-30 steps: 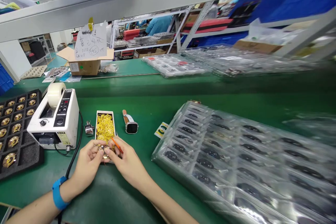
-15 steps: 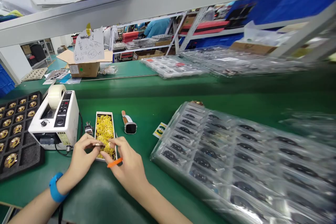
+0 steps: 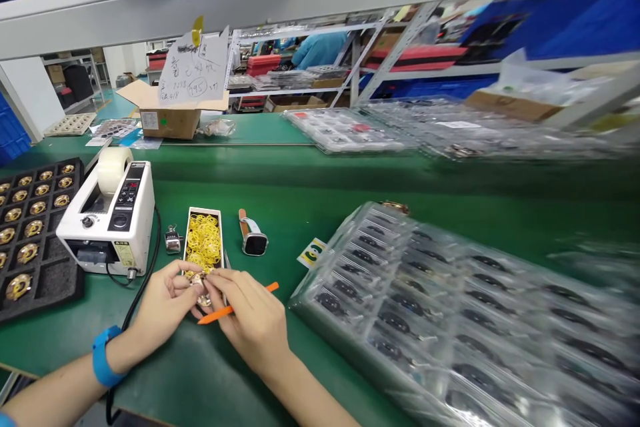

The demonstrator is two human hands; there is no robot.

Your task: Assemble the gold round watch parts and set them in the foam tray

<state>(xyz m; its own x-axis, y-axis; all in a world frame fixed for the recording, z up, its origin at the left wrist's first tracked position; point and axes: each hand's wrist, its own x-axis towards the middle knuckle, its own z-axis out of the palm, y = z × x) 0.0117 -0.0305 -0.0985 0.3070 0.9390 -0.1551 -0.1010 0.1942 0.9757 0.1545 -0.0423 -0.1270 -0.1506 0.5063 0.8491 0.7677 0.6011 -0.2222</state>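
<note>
Two bare hands, left hand and right hand, pinch a small gold metal part at their fingertips, the right also clasping a slim orange plastic stick. An open white box of yellow rubber bands stands at twelve o'clock on the green counter.
</note>
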